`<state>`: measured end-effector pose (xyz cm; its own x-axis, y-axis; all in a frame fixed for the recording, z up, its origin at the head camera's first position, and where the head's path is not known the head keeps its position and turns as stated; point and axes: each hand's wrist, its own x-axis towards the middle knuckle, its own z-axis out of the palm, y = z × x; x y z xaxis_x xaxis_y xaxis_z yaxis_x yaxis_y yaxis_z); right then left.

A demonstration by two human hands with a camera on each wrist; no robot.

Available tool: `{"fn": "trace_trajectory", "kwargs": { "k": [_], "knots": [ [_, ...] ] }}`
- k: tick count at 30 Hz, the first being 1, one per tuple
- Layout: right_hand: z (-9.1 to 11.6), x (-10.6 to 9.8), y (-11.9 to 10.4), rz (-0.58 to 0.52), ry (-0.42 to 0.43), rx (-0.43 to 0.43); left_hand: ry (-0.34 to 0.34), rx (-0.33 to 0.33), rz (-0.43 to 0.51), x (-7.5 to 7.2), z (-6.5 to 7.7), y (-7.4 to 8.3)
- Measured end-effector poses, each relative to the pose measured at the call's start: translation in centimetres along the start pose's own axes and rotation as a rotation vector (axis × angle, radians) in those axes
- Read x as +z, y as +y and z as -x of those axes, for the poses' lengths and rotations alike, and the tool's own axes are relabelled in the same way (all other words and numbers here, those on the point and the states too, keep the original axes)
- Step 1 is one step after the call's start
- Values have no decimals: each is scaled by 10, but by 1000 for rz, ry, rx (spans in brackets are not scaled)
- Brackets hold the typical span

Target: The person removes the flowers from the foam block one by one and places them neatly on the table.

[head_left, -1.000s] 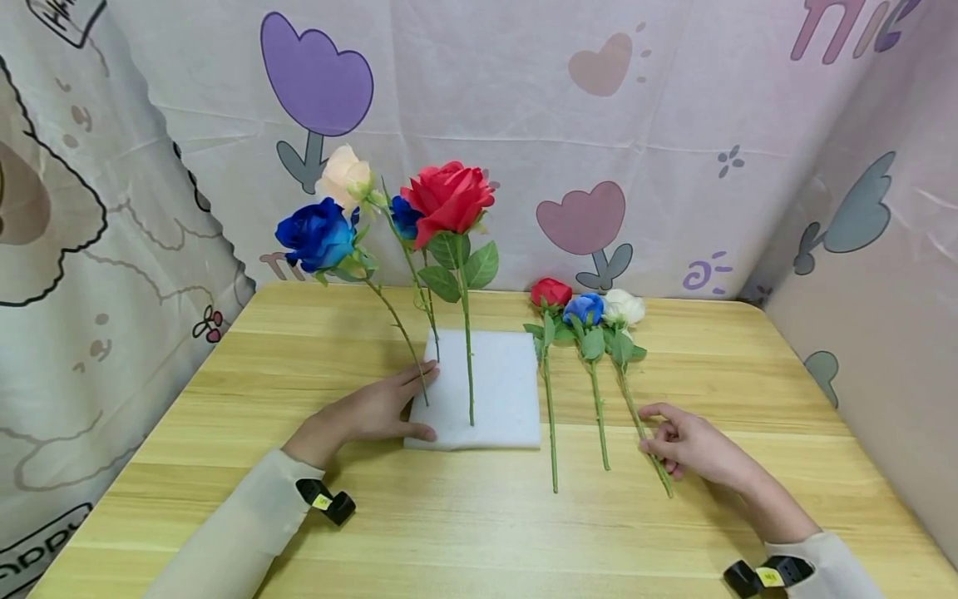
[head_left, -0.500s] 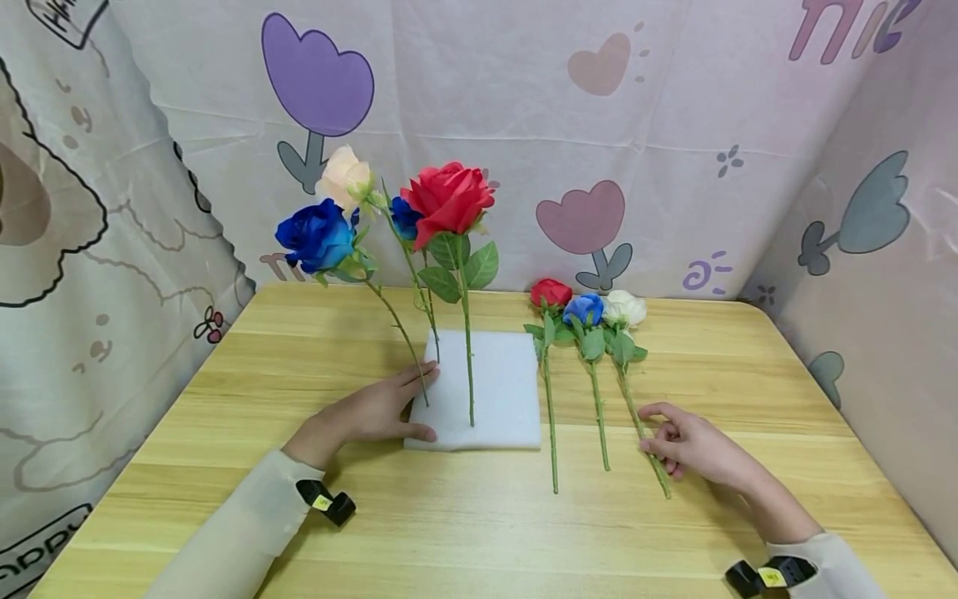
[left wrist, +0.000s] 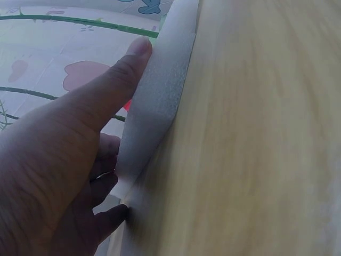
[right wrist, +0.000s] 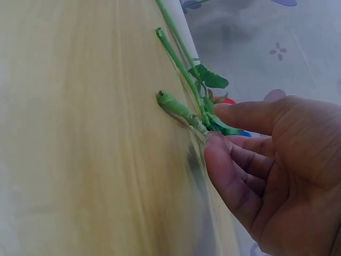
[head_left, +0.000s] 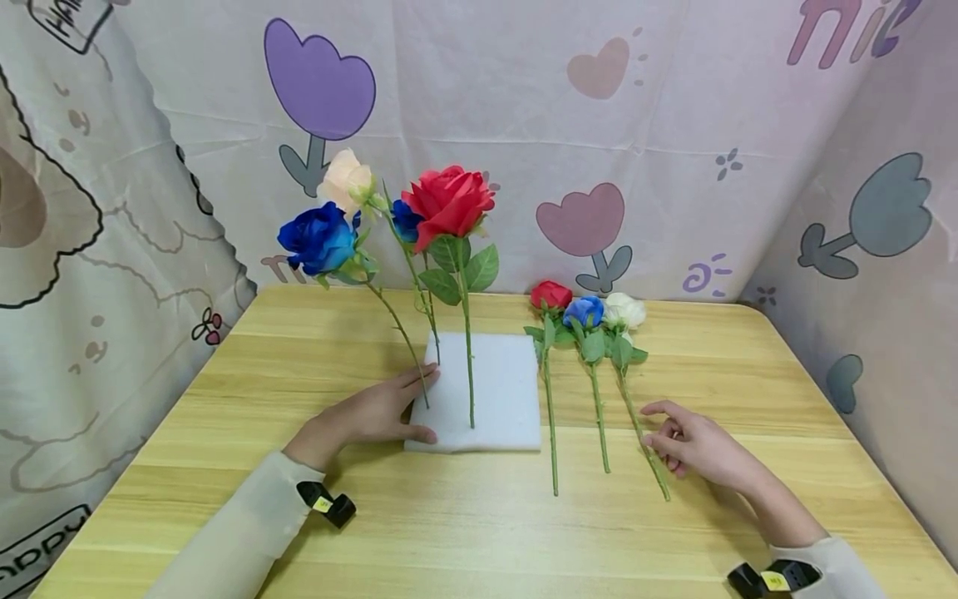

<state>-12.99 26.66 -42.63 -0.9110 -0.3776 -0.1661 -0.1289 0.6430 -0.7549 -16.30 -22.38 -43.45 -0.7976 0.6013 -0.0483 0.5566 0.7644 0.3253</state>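
In the head view my left hand (head_left: 374, 408) rests against the left edge of a white foam block (head_left: 505, 391), thumb along its near side. Stems of several artificial roses stand upright from the block: a red rose (head_left: 449, 204), a cream rose (head_left: 346, 179), a blue rose (head_left: 318, 237) and a second blue one partly hidden behind the red. My right hand (head_left: 696, 445) has its thumb and fingertips around the lower stem of a white rose (head_left: 624, 310), which lies on the table. The right wrist view shows the cut stem end (right wrist: 173, 104) jutting out by my fingertips.
Left of the white rose lie a blue rose (head_left: 584, 312) and a red rose (head_left: 550, 294), heads toward the back and stems toward me. The wooden table (head_left: 479, 532) ends at a printed cloth backdrop (head_left: 464, 83), which also hangs along both sides.
The lower end of the white rose's stem has shifted very slightly left beside my right hand. My left hand and the standing roses keep their places; the head view has tilted slightly.
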Motion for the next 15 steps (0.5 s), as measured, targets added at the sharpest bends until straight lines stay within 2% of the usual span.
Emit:
{"fn": "trace_trajectory", "kwargs": {
  "k": [7,12,15],
  "knots": [
    [2,1,-7,50,54,-45,5,-3,21,1,2,3],
    [-2,1,-18,137,104,-108,-4,-19,19,0,2,3],
    [-5,1,-27,153,112,-155,-4,-16,18,-2,2,3]
  ]
}}
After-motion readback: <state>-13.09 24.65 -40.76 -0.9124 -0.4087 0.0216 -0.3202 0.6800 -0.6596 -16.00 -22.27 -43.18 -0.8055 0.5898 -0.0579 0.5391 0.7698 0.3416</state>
